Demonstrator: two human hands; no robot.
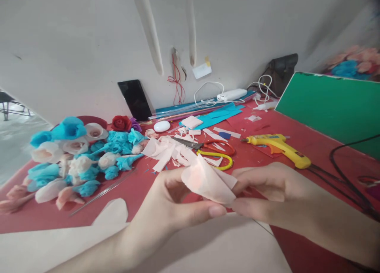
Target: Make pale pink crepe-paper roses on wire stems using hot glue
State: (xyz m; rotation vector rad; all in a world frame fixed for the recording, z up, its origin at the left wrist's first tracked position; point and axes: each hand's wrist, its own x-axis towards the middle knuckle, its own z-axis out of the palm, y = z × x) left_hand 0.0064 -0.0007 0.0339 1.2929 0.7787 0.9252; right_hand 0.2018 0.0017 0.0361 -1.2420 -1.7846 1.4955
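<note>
Between my two hands is a pale pink paper flower (208, 182), rolled into a cone with a loose flap on its right side. My left hand (175, 201) cups it from the left, thumb along its lower edge. The fingertips of my right hand (267, 190) pinch its narrow right end. Just behind the flower lie scissors (218, 148) with one red and one yellow handle, among pale pink paper scraps (170, 150). A large pale pink paper sheet (213, 241) lies below my hands, and a rounded paper piece (113, 211) rests at its left.
Blue, white and pink paper flowers (86, 154) are heaped at left. A yellow glue gun (279, 146) lies at right, its black cable (341, 174) trailing rightward. A phone (135, 100) leans on the wall. A green board (329, 110) stands at the right on the red table (190, 124).
</note>
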